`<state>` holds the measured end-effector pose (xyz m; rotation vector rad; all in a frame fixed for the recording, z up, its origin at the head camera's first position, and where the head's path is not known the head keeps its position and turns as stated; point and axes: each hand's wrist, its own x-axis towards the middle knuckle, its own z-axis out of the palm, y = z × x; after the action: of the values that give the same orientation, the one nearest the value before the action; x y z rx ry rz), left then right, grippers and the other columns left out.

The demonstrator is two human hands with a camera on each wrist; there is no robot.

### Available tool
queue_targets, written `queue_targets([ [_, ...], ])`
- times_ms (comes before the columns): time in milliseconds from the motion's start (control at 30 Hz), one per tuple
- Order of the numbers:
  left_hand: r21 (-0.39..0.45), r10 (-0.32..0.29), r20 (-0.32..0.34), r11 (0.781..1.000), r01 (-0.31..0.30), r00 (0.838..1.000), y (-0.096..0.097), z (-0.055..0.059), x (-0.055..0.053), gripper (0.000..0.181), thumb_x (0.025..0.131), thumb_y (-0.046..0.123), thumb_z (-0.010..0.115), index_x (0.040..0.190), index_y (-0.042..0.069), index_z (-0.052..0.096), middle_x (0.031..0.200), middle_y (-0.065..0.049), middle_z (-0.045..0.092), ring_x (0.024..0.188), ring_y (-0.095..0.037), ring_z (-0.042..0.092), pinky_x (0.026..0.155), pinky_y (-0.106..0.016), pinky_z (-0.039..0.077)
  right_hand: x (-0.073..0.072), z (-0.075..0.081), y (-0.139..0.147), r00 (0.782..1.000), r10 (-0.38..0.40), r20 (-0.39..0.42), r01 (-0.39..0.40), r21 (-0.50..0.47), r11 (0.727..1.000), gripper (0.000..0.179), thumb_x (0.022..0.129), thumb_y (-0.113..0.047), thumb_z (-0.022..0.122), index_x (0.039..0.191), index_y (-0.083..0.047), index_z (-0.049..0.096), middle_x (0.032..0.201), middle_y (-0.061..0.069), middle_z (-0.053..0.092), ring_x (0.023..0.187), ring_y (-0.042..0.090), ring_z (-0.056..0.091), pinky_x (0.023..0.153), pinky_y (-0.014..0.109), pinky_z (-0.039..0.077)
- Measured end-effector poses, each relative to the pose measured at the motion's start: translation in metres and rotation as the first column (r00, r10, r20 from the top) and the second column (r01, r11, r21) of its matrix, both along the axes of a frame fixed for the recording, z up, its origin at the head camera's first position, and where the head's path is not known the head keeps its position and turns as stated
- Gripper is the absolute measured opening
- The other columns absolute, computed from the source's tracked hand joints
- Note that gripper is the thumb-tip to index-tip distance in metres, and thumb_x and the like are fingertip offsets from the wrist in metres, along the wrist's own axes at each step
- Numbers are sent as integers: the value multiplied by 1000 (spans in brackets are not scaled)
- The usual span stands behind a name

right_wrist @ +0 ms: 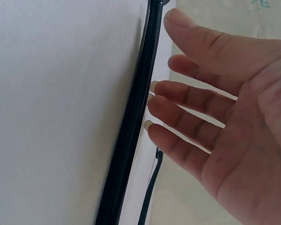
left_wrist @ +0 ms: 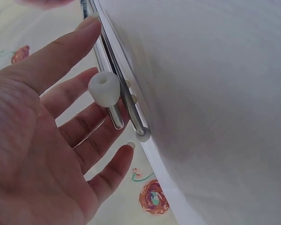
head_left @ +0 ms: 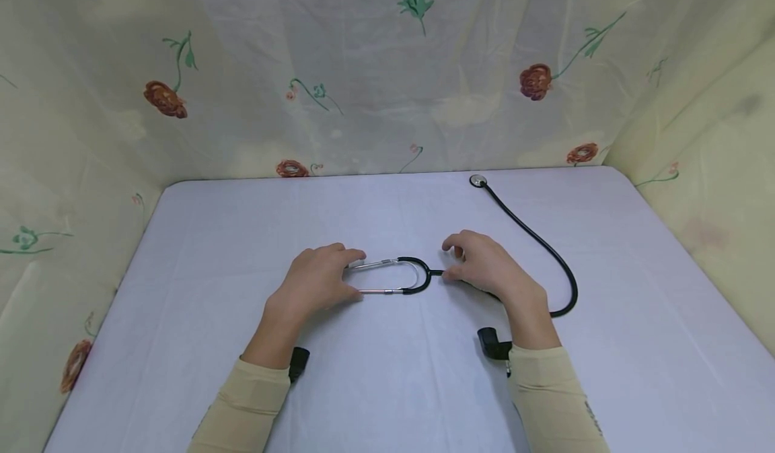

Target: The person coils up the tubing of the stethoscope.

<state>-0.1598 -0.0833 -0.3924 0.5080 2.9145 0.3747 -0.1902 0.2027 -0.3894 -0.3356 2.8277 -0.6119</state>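
A black stethoscope [head_left: 427, 276] lies on the white-covered table, its metal ear tubes pointing left. My left hand [head_left: 317, 278] arches over the ear tubes' ends, thumb at the near tube and fingers spread toward the far one. White ear tips [left_wrist: 104, 89] show between thumb and fingers in the left wrist view, not gripped. My right hand [head_left: 484, 263] hovers over the tubing just right of the Y-joint, fingers loosely bent, thumb tip close to it. In the right wrist view the black tubing [right_wrist: 131, 112] passes beside the fingertips, with nothing held.
From under the right wrist the tubing loops right and back to the round chestpiece [head_left: 478, 181] near the table's far edge. A floral curtain [head_left: 363, 69] surrounds the table [head_left: 375, 386] at the back and sides. Black wrist-camera mounts [head_left: 493, 344] sit under both wrists.
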Motion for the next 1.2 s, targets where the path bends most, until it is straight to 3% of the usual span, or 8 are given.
queue_targets([
  [867, -35, 5, 10, 999, -5, 1000, -1, 0, 1, 59, 76, 36, 85, 130, 25, 65, 116, 1, 69, 99, -15, 63, 80, -34, 50, 1, -3, -1, 999, 27, 38, -28, 41, 999, 29, 80, -9, 78, 107, -5, 68, 87, 8, 57, 82, 22, 52, 72, 34, 41],
  [1200, -41, 27, 40, 999, -25, 999, 1, -2, 1, 60, 74, 39, 86, 129, 26, 66, 118, 3, 71, 101, -15, 64, 79, -34, 50, 0, -3, -1, 998, 46, 53, -47, 11, 999, 23, 81, -9, 75, 103, -7, 69, 86, 7, 57, 81, 21, 52, 71, 33, 41],
])
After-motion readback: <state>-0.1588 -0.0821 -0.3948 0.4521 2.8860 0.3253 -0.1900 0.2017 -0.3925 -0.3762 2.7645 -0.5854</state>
